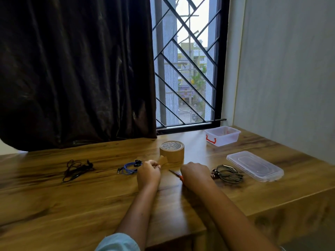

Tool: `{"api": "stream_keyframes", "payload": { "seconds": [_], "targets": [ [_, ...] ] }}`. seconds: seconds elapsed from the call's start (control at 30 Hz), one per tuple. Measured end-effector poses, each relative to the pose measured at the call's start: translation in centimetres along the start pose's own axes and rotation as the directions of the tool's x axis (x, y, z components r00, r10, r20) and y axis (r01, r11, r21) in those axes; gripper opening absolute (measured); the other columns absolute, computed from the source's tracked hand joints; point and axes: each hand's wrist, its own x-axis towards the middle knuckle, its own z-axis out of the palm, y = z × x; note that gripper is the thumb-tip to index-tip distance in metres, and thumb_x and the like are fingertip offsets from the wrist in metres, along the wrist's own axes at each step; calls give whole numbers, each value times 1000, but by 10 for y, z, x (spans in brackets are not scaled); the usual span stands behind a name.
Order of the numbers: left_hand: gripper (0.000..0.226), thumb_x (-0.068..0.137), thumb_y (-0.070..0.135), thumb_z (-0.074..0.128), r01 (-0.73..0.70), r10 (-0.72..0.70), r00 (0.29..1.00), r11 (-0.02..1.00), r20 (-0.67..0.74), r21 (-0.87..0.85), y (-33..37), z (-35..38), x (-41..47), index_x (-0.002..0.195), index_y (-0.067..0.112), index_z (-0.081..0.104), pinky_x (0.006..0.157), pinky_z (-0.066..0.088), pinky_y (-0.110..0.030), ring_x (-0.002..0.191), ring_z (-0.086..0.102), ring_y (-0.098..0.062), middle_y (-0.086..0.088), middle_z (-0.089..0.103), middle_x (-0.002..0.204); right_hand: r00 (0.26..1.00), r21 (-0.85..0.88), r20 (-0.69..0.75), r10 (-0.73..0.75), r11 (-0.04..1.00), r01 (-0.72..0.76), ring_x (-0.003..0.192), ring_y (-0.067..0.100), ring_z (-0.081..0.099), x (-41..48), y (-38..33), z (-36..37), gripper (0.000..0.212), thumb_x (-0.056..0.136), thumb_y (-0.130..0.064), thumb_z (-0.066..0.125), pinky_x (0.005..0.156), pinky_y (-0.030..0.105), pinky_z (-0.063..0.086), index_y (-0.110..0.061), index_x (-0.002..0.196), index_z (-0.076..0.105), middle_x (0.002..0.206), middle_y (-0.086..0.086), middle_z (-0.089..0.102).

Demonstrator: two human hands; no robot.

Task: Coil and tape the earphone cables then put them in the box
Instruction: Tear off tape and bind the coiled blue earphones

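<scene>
A brown tape roll (172, 151) stands on the wooden table (90, 196). My left hand (148, 173) pinches a strip of tape (162, 161) pulled from the roll. My right hand (196, 173) grips red-handled scissors (176, 173) whose blades point toward the strip. A blue coiled earphone cable (128, 167) lies just left of my left hand. A loose black earphone cable (76, 169) lies farther left. A dark green coiled earphone cable (229, 173) lies right of my right hand. The clear plastic box (223, 135) with a red clasp stands at the back right.
The box's clear lid (254, 165) lies flat to the right of the green cable. A dark curtain (76, 69) and a barred window (188, 60) stand behind the table. A wall (290, 69) bounds the right side. The table's front edge steps back at the right.
</scene>
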Motion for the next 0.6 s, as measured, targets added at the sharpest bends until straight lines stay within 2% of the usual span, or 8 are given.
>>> {"api": "stream_keyframes", "payload": {
  "seconds": [0.07, 0.13, 0.23, 0.3, 0.33, 0.4, 0.5, 0.6],
  "targets": [
    [19, 89, 17, 62, -5, 5, 1000, 1000, 1, -5, 0, 0, 0, 106, 13, 68, 55, 39, -18, 81, 59, -12, -4, 71, 101, 1000, -23, 18, -16, 1000, 16, 111, 29, 59, -2, -1, 2, 26, 98, -15, 46, 78, 34, 43, -10, 120, 58, 122, 10, 60],
    [22, 89, 18, 62, -8, 8, 1000, 1000, 2, -12, 0, 0, 0, 110, 13, 66, 59, 41, -19, 87, 63, -15, -5, 71, 104, 1000, 29, 23, -4, 1000, 3, 112, 29, 58, -1, 1, 3, 28, 98, -12, 43, 83, 33, 44, -9, 123, 55, 123, 10, 59],
    [30, 89, 19, 63, -22, 22, 1000, 999, -8, -33, 0, 1, 1, 119, 17, 63, 62, 42, -17, 94, 65, -14, -3, 69, 110, 999, 150, 39, -16, 989, 10, 106, 29, 60, 3, 6, -3, 25, 95, -8, 46, 79, 33, 44, -7, 119, 53, 118, 12, 59],
    [30, 90, 18, 61, -37, 36, 999, 999, -13, -32, 1, 0, 0, 120, 17, 62, 55, 38, -12, 93, 64, -13, -3, 69, 111, 987, 276, 147, -69, 961, 26, 94, 26, 62, 12, 12, -8, 20, 92, -8, 53, 75, 30, 48, -5, 112, 55, 110, 14, 61],
    [28, 90, 18, 60, -47, 47, 999, 998, -13, -30, 1, 0, 1, 118, 17, 63, 56, 39, -13, 91, 64, -13, -3, 69, 110, 975, 362, 204, -89, 932, 9, 82, 23, 62, 18, 17, -11, 15, 91, -8, 54, 69, 26, 51, -5, 105, 57, 101, 13, 61],
    [19, 90, 18, 59, -66, 65, 998, 998, -15, -25, 2, -1, 1, 109, 16, 66, 61, 44, -19, 84, 62, -13, -3, 70, 104, 957, 561, 276, -90, 824, -84, 61, 15, 53, 28, 25, -17, 6, 88, -7, 54, 52, 20, 47, -10, 93, 57, 84, 9, 58],
    [13, 91, 20, 59, -75, 74, 997, 997, -23, -10, 2, -1, 1, 101, 18, 66, 60, 43, -22, 74, 56, -10, -2, 71, 97, 932, 695, 352, -91, 692, -195, 63, 13, 47, 39, 36, -22, 11, 87, -15, 63, 51, 18, 42, -18, 91, 53, 86, 7, 57],
    [13, 91, 23, 58, -82, 83, 996, 997, -24, 9, 2, 0, 1, 100, 18, 66, 60, 46, -23, 75, 59, -12, -2, 71, 95, 888, 658, 448, -101, 710, -251, 63, 11, 45, 41, 38, -27, 22, 88, -34, 65, 58, 20, 42, -20, 98, 51, 83, 2, 54]
  ]
}}
